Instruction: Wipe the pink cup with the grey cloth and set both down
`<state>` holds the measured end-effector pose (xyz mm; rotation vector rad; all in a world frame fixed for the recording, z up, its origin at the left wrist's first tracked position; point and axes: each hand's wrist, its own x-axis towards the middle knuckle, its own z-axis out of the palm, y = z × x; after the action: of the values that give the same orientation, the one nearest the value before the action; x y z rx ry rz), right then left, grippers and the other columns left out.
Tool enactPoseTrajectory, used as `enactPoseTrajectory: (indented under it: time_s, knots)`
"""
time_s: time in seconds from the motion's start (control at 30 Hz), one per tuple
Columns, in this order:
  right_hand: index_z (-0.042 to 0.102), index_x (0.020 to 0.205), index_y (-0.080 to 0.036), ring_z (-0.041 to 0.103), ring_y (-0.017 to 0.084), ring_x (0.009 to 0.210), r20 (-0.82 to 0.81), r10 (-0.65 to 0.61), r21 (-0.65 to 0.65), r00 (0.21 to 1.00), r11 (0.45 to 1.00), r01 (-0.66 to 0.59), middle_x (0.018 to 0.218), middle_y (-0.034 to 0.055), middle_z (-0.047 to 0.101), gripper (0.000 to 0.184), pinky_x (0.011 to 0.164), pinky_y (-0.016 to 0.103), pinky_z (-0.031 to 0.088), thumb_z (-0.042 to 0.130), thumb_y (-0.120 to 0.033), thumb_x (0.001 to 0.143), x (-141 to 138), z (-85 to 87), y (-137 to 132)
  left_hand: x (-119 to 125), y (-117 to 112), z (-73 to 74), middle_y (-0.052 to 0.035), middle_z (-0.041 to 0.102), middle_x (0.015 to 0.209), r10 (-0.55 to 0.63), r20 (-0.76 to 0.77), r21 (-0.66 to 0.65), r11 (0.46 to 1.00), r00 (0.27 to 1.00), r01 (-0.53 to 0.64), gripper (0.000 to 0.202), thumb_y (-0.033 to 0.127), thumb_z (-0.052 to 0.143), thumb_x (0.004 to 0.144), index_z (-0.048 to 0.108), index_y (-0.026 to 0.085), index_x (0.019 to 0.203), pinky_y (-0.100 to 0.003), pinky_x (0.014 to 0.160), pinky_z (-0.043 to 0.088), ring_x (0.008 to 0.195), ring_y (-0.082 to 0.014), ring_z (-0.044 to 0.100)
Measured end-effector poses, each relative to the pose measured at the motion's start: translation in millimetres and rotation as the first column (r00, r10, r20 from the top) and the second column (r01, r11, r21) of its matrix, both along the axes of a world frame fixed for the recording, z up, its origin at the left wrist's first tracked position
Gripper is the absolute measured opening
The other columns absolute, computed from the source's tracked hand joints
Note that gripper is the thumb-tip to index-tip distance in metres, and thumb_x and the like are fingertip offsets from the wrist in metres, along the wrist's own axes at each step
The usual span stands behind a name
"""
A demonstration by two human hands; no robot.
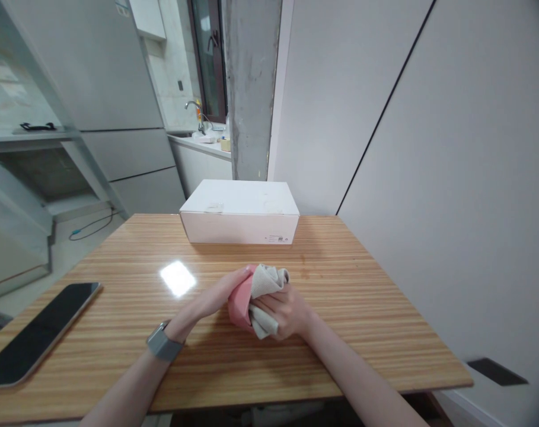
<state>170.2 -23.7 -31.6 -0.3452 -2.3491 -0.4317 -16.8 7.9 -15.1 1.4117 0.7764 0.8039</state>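
Note:
Above the middle of the table, my left hand (232, 286) is closed round the far side of a pink cup-like vessel (239, 307). The vessel is tipped on its side, with its opening towards the right. My right hand (289, 311) grips a light grey cloth (268, 280) and presses it at the vessel's opening. Folds of the cloth stick out above and below the fingers. The inside of the vessel and my right fingertips are hidden by the cloth.
A white box (240, 228) stands at the table's far edge. A large dark-screened phone or tablet (40, 335) lies at the left. The wood-grained table (358, 332) borders a white wall (451, 178) on the right. Behind are a sink tap (200, 115) and grey cabinets (136, 154).

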Motion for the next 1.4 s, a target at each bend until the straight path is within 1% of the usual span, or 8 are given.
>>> enactPoseTrajectory:
  time_s: [0.17,0.3,0.47,0.6,0.83,1.13,1.23,1.4]
  knots:
    - [0.059,0.103,-0.016,0.064,0.023,0.085,-0.07,-0.104,-0.11,0.992,0.989,0.096,0.087,0.0095,0.07,0.029,0.081,0.037,0.048,0.041,-0.024,0.081,6.2,1.1,4.7,6.0,-6.9,7.2,-0.0044,0.063,0.124,0.102,0.046,0.07,0.992,0.994,-0.105,0.041,0.048,0.05,0.088,0.066,0.019,0.112,-0.036,0.11,0.028,0.122,-0.0247,0.049]
    - [0.057,0.105,-0.015,0.063,0.025,0.089,-0.206,-0.203,-0.209,0.957,0.965,0.16,0.092,0.0116,0.068,0.033,0.081,0.04,0.049,0.04,-0.028,0.08,8.3,1.0,8.2,11.8,-13.7,10.0,-0.0048,0.059,0.129,0.041,0.168,-0.019,0.999,0.985,-0.038,0.039,0.039,0.054,0.087,0.058,0.02,0.121,-0.034,0.106,0.033,0.123,-0.0226,0.048]
    - [0.058,0.108,-0.013,0.065,0.023,0.085,-0.174,-0.149,-0.054,0.973,0.988,0.142,0.091,0.011,0.07,0.034,0.081,0.037,0.048,0.04,-0.024,0.082,5.3,1.9,5.4,18.5,-10.4,-3.0,-0.0017,0.07,0.085,0.135,0.399,-0.25,0.968,0.907,-0.034,0.028,0.039,0.061,0.079,0.065,0.016,0.094,-0.026,0.078,0.046,0.081,-0.016,0.062]
    - [0.06,0.106,-0.009,0.065,0.021,0.081,-0.052,-0.045,0.099,0.998,0.994,0.05,0.087,0.0089,0.071,0.031,0.082,0.034,0.047,0.041,-0.017,0.082,-3.1,4.6,-1.5,15.7,-9.4,1.4,-0.0036,0.071,0.077,0.202,0.307,-0.356,0.931,0.93,-0.084,0.04,0.052,0.055,0.081,0.068,0.014,0.082,-0.031,0.087,0.044,0.082,-0.0192,0.064]
    - [0.063,0.095,-0.008,0.064,0.019,0.076,-0.034,-0.004,0.123,0.999,0.992,0.008,0.082,0.0081,0.071,0.026,0.078,0.031,0.047,0.042,-0.016,0.083,-2.6,6.3,-3.0,4.9,-5.7,12.9,-0.0019,0.07,0.109,0.01,-0.011,-0.028,1.0,1.0,-0.011,0.041,0.051,0.052,0.084,0.071,0.018,0.099,-0.035,0.111,0.025,0.119,-0.0234,0.052]
    - [0.061,0.097,-0.014,0.062,0.02,0.076,-0.097,-0.112,0.048,0.989,0.992,0.118,0.079,0.0079,0.069,0.026,0.073,0.035,0.045,0.041,-0.019,0.081,4.9,9.1,2.3,11.1,-8.2,5.2,-0.0062,0.06,0.128,0.113,0.009,0.132,0.985,0.994,-0.114,0.044,0.046,0.044,0.09,0.062,0.015,0.115,-0.037,0.11,0.027,0.122,-0.0251,0.049]
    - [0.061,0.095,-0.016,0.061,0.022,0.074,-0.148,-0.162,0.026,0.976,0.986,0.167,0.079,0.0084,0.069,0.026,0.072,0.036,0.045,0.04,-0.023,0.081,8.8,7.5,3.9,14.1,-11.2,5.1,-0.0069,0.057,0.131,0.049,0.101,0.122,0.991,0.994,-0.062,0.043,0.044,0.046,0.09,0.056,0.017,0.123,-0.036,0.109,0.029,0.125,-0.0244,0.046]
    - [0.061,0.096,-0.017,0.062,0.023,0.074,-0.215,-0.22,-0.082,0.951,0.975,0.207,0.08,0.0081,0.069,0.028,0.071,0.037,0.046,0.041,-0.026,0.079,14.7,1.5,6.5,17.9,-12.2,-2.8,-0.0083,0.057,0.128,-0.036,0.253,-0.082,0.995,0.967,0.059,0.045,0.044,0.051,0.087,0.051,0.02,0.125,-0.036,0.095,0.04,0.117,-0.0252,0.05]
